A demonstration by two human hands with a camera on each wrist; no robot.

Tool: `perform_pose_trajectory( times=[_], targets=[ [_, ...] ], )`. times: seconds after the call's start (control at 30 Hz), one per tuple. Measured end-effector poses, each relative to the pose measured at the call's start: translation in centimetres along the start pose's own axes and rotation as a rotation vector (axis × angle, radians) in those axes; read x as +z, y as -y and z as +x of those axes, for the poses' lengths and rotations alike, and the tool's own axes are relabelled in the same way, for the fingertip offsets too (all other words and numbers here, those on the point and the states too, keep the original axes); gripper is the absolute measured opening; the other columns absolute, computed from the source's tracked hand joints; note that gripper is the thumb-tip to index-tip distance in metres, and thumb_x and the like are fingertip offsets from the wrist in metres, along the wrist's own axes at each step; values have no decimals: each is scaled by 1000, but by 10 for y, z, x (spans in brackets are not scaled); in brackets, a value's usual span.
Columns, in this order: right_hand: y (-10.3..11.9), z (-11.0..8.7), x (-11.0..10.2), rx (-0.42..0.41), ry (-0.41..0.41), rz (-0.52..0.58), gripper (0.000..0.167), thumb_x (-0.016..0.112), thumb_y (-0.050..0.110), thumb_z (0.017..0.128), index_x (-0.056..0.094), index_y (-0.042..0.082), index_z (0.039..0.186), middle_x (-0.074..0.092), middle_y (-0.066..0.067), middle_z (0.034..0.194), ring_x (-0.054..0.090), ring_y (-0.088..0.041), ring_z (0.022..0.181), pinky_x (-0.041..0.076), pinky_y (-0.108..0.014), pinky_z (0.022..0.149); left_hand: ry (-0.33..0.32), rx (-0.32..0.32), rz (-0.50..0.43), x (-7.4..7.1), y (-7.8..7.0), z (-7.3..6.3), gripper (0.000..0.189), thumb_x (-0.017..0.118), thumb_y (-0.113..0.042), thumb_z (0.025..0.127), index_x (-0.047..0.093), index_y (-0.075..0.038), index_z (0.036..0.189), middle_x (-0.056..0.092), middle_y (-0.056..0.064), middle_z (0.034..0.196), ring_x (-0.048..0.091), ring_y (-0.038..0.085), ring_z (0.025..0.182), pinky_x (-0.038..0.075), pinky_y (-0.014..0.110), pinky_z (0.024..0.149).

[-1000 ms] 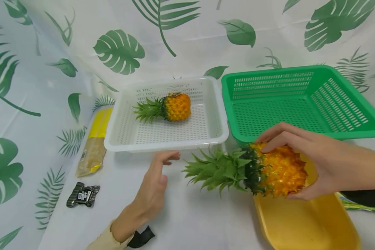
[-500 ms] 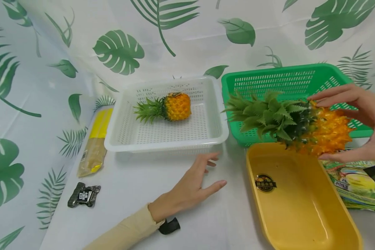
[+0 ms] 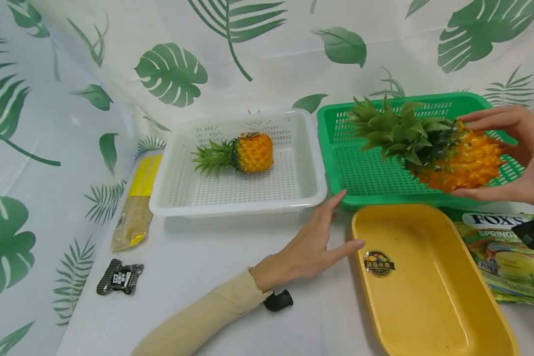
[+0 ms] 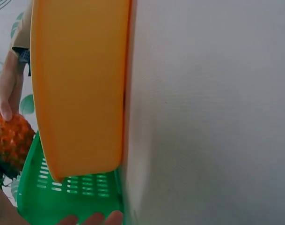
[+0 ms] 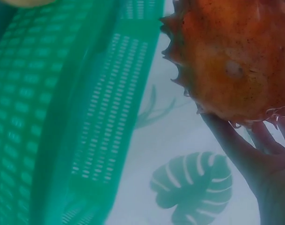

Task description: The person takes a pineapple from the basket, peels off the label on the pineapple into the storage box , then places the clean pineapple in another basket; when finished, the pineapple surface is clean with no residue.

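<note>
My right hand (image 3: 522,153) grips an orange pineapple (image 3: 467,158) by its body, thumb below and fingers above. Its leafy green crown points left, and it hangs over the green basket (image 3: 360,200). The right wrist view shows the base of that pineapple (image 5: 236,70) close up, with the fingers curled against it. My left hand (image 3: 309,247) reaches toward the corner between the green basket and the yellow tub (image 3: 427,287), thumb and fingers spread. Its thumb overlaps the tub's left rim in the head view. In the left wrist view, its fingertips (image 4: 115,218) show beside the green basket.
A white basket (image 3: 238,205) left of the green one holds another pineapple (image 3: 253,153) lying on its side. Farther left lie a yellow-and-brown packet (image 3: 135,202) and a small black wrapper (image 3: 120,277). A green FOX'S bag (image 3: 507,257) lies right of the tub.
My right hand carried the pineapple right and up, from over the tub's far end to over the green basket. My left hand moved right and opened out toward the yellow tub.
</note>
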State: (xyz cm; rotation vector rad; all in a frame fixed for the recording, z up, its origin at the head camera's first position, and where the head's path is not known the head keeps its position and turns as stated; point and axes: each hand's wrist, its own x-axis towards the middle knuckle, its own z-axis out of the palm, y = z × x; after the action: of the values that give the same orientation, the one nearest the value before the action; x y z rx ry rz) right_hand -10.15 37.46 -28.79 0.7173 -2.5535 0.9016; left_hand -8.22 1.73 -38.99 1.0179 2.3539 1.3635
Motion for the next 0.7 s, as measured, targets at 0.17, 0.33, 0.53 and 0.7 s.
perform_pose_trajectory(
  times=[0.17,0.33,0.53,0.7],
  targets=[
    [-26,1,2,40,4,-75,98,96,-3,67,44,-2,151,39,11,160,35,7,141,32,-3,101,-33,-24,-30,4,-3,13,86,54,-49,107,-5,-32,167,4,-1,175,18,19,159,27,45,125],
    [-46,2,3,72,60,-122,109,88,-27,58,43,3,153,36,9,163,31,9,142,26,-5,104,-87,-121,-81,8,-9,25,89,58,-54,104,-1,-31,167,11,2,174,22,23,157,30,47,123],
    [-50,7,6,123,115,-145,109,91,-24,54,47,4,150,32,34,148,30,15,121,40,-20,105,-136,-173,-126,12,-10,33,88,60,-55,103,2,-34,166,23,13,171,32,25,154,35,48,121],
    [-51,12,8,119,171,-181,109,94,-22,48,52,3,145,30,37,142,30,16,116,50,-63,86,-176,-136,-165,14,-9,41,80,55,-52,106,5,-30,166,37,21,164,39,24,150,36,45,120]
  ],
)
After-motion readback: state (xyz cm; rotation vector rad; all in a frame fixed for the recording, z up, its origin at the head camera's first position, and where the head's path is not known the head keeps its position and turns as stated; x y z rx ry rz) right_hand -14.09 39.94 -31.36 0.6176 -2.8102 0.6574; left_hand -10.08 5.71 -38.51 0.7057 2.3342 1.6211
